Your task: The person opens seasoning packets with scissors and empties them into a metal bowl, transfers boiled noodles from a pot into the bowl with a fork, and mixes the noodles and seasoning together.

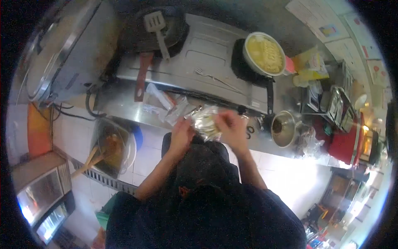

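A shiny silver foil packet [206, 123] is held over the counter's front edge, close to my body. My left hand [181, 133] grips its left side with closed fingers. Pinched at the packet's right side is my right hand [232, 128], somewhat smeared by motion. What is inside the packet cannot be seen. Clear plastic wrapping [177, 111] lies on the counter just beyond my left hand. A steel bowl [291, 132] with something brown at its bottom stands to the right of my right hand.
On the stove, a pot [248, 56] holds a noodle block in liquid. A fork [215, 79] lies on the stovetop. Back left, a slotted spatula [156, 27] rests over a dark pan [176, 35]. Scissors [249, 132] lie by the bowl. A bin [111, 145] stands below left.
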